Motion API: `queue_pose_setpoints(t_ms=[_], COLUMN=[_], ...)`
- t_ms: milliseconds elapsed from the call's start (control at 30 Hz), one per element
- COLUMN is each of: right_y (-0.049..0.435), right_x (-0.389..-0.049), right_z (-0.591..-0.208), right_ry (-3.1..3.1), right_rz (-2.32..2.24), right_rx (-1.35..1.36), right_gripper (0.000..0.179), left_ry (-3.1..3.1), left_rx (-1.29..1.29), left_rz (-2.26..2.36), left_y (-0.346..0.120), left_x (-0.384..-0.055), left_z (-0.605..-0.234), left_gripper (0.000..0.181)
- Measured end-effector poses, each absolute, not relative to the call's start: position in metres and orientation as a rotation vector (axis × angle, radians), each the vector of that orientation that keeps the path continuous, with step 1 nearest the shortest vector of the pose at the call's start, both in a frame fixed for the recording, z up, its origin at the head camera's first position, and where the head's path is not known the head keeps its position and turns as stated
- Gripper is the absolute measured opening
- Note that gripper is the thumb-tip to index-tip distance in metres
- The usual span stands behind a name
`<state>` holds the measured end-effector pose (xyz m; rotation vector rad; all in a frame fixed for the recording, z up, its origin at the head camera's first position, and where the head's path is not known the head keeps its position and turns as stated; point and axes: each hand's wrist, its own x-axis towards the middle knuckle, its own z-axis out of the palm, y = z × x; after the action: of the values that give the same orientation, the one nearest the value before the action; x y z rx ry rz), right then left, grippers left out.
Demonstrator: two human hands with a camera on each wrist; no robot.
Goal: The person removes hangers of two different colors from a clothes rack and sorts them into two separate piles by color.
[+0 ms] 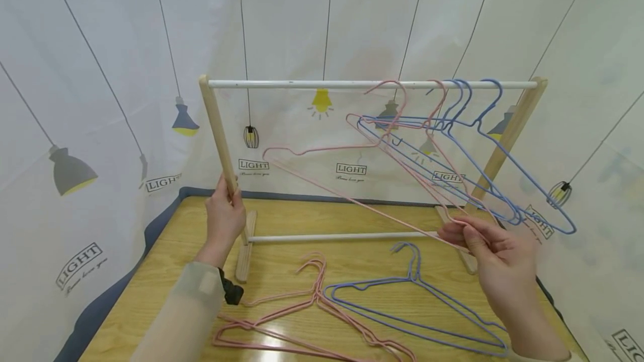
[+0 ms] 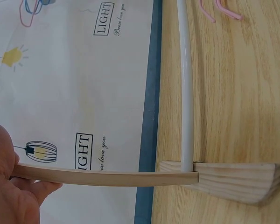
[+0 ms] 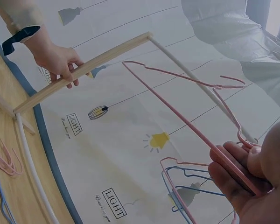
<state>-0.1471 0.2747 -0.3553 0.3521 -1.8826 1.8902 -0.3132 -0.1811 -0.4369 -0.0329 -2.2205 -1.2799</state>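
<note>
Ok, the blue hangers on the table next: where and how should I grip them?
Probably pinch the blue hangers at the neck, just below their hooks, coming from above. They lie flat, hooks toward the rack, and their wires run close together at the neck but spread apart lower down. The right hand currently holds a pink hanger.

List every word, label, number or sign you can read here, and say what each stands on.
"LIGHT": boxed, repeated across the white backdrop.
"love you": small script under it, also on the backdrop; the word before is too unclear to read.
I can read nothing on the held pink hanger or rack.
</note>
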Motion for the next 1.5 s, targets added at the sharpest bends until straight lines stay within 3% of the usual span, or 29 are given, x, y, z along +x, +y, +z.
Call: queue_pose_setpoints(t_ms=[867,1267,1500], right_y=[0.258,0.259,0.254], right_x=[-0.126,-0.129,-0.123], right_z=[-0.437,-0.479,-0.497], right_ry=[-2.316,-2.388,-2.407], right_rz=[1.966,2.272,2.455], right_rx=[0.227,0.374,0.3], right_gripper=[0.026,0.034,0.033], left_ry=[-2.204,-2.206,-2.207], left_rx=[-0.041,-0.039,-0.05], left_rz=[-1.28,-1.277,-1.294], left_y=[-0.182,-0.181,-0.18], left_x=[-0.313,-0.313,-0.312], left_z=[-0.438,-0.437,-0.436], left_gripper=[0.038,0.038,0.044])
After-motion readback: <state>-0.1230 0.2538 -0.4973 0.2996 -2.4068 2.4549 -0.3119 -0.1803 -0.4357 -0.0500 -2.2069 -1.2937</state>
